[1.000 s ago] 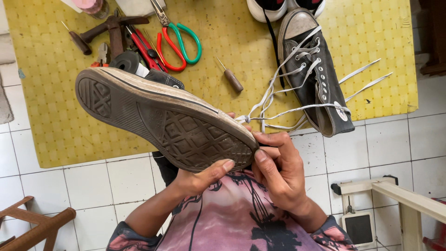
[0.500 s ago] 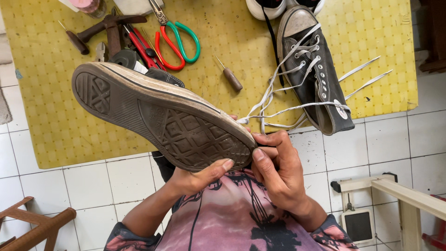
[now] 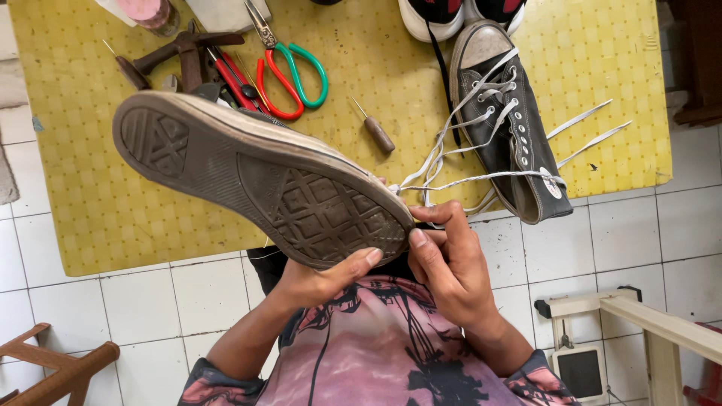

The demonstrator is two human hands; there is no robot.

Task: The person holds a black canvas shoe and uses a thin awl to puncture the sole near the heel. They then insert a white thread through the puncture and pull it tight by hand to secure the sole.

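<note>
Shoe (image 3: 256, 180) sole-up, heel upper-left, toe w/ hands.

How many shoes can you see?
4, though more may lie beyond the top edge. One shoe is held sole-up by the left hand and right hand. A grey sneaker lies on the yellow mat. Two toes peek in on top.

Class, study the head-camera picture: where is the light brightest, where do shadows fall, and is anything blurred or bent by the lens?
Head view: daylight falls brightest on the yellow mat; the upturned shoe sole is dim, facing away from it; soft shadow lies under the left hand and right hand; focus is sharp, with no clear blur; tile lines curve slightly near the edges, so mild wide-angle distortion.
</note>
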